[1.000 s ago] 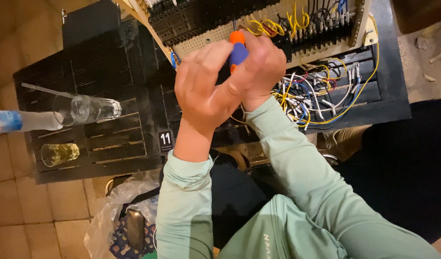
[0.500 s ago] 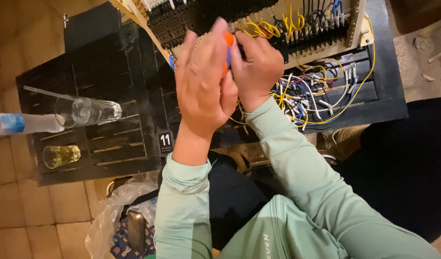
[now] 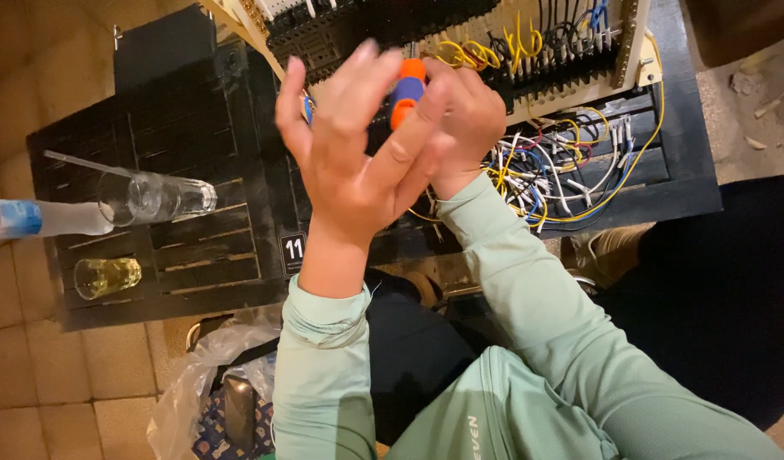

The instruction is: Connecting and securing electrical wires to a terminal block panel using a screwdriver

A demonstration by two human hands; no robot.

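Across the dark slatted table (image 3: pixel 187 128), a cream wiring panel (image 3: pixel 639 38) with black terminal rows and a tangle of yellow, blue and white wires (image 3: pixel 571 175) spilling below it. At the left edge, a clear empty glass (image 3: pixel 157 196), a lying plastic bottle (image 3: pixel 34 217) and a small glass of yellowish liquid (image 3: pixel 106 277); lower down, a plastic bag (image 3: pixel 213 383) on the tiled floor. Over the panel, left hand (image 3: pixel 353 162) now fanned open, fingers apart and lifted off the tool, where half a second ago wrapped over it. Right hand (image 3: pixel 464 123) still clamped round the orange-and-blue screwdriver (image 3: pixel 406 85), handle upright, tip hidden against the terminal rows. Looks like a regrip between turns, driving left to the right hand alone.
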